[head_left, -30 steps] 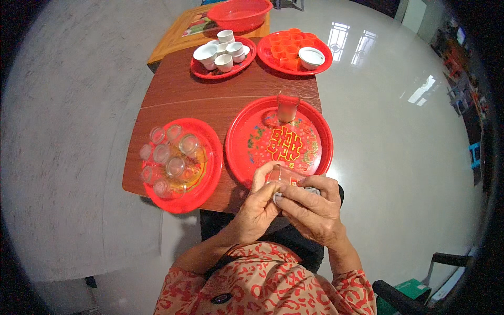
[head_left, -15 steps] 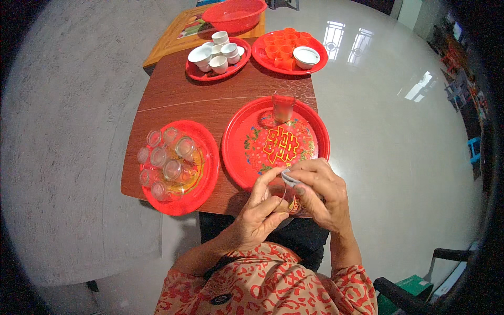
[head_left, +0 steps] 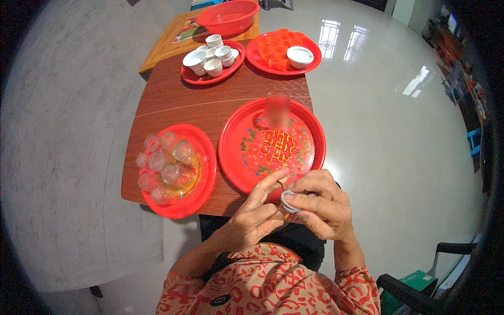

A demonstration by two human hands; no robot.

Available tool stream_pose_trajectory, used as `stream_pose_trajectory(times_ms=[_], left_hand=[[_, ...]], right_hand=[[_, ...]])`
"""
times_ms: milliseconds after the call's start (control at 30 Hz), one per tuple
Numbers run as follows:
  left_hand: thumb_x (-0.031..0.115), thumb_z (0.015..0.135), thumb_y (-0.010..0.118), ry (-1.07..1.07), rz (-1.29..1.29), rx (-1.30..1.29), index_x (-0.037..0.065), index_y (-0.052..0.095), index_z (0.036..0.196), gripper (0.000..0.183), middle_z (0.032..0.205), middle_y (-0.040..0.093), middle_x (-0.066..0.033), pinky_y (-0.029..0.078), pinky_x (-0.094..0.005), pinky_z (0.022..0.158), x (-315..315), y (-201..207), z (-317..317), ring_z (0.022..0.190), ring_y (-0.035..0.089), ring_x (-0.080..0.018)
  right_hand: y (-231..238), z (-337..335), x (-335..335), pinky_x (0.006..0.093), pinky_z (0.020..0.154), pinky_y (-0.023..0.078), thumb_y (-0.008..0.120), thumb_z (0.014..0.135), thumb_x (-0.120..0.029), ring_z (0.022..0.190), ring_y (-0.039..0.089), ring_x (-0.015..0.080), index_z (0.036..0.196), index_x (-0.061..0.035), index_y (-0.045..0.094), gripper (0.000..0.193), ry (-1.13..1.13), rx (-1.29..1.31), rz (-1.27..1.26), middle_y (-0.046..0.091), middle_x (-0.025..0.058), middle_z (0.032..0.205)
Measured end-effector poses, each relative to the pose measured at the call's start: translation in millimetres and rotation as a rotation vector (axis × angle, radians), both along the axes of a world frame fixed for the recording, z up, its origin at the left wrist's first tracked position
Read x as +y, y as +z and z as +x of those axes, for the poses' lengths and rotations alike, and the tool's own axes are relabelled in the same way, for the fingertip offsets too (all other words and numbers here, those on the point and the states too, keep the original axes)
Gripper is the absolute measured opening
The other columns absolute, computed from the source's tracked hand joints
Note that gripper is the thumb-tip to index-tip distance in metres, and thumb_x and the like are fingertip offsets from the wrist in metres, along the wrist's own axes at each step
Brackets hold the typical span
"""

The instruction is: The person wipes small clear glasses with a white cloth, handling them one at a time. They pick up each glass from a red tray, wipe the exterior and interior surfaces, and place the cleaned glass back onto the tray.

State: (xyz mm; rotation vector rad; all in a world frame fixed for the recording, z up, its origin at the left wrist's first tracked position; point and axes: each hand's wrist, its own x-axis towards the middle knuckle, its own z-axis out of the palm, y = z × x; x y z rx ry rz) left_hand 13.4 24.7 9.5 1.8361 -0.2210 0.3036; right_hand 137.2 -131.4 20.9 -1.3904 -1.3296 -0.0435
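Here, the left hand [head_left: 251, 219] curls round a glass [head_left: 285, 215] and the right hand [head_left: 329, 207] pinches a pale wad [head_left: 289, 202].

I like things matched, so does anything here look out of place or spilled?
One possible mismatch: a white bowl sits beside orange cups on the back right tray, while white cups are on the back left tray. I see no spill.

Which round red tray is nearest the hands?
The round red tray bearing one clear glass tumbler: left hand and right hand are at its near rim; others lie farther.
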Motion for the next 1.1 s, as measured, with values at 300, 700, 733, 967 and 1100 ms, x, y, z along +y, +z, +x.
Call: stream_pose_trajectory(times_ms=[300,700,733,967,1100], left_hand=[[-0.006,0.078,0.068,0.052,-0.057,-0.032,0.000,0.063,0.092,0.016,0.144,0.027,-0.0264,0.036,-0.0381,0.104,-3,1,-2,0.130,0.040,-0.0345],[0.002,0.083,0.065,0.133,-0.074,0.199,0.000,0.060,0.093,0.011,0.092,0.052,-0.0078,0.045,-0.0294,0.079,1,5,0,0.085,0.053,-0.0163],[0.002,0.085,0.063,0.105,-0.190,0.254,0.000,0.059,0.095,0.011,0.091,0.053,-0.0075,0.045,-0.0286,0.080,0,2,-1,0.085,0.054,-0.0154],[0.007,0.093,0.057,-0.041,-0.654,0.411,-0.001,0.056,0.109,0.018,0.108,0.058,-0.0086,0.044,-0.0291,0.093,-6,-14,-2,0.104,0.056,-0.0150],[0.008,0.091,0.061,0.091,-0.335,0.238,-0.001,0.058,0.113,0.024,0.110,0.060,-0.0104,0.043,-0.0339,0.095,-12,-16,-4,0.108,0.056,-0.0193]], right_hand=[[-4,10,9,0.0347,0.086,0.048,0.059,0.085,-0.003,0.098,0.062,0.0255,0.105,0.0014,0.067,0.022,0.110,0.433,-0.114,0.064,0.0150,0.101],[-16,16,17,0.0327,0.081,0.048,0.059,0.087,-0.007,0.091,0.062,0.0221,0.102,0.0023,0.067,0.019,-0.010,0.489,-0.140,0.065,0.0131,0.097],[-16,15,17,0.0329,0.080,0.048,0.060,0.086,-0.007,0.091,0.062,0.0221,0.102,0.0023,0.067,0.019,-0.014,0.480,-0.142,0.065,0.0130,0.097],[-4,7,15,0.0377,0.076,0.047,0.069,0.072,-0.003,0.087,0.060,0.0272,0.099,-0.0019,0.068,0.027,-0.067,-0.041,-0.007,0.063,0.0111,0.097],[0,1,7,0.0376,0.076,0.047,0.069,0.072,-0.002,0.086,0.059,0.0256,0.101,-0.0026,0.068,0.029,-0.033,-0.161,0.057,0.064,0.0090,0.100]])
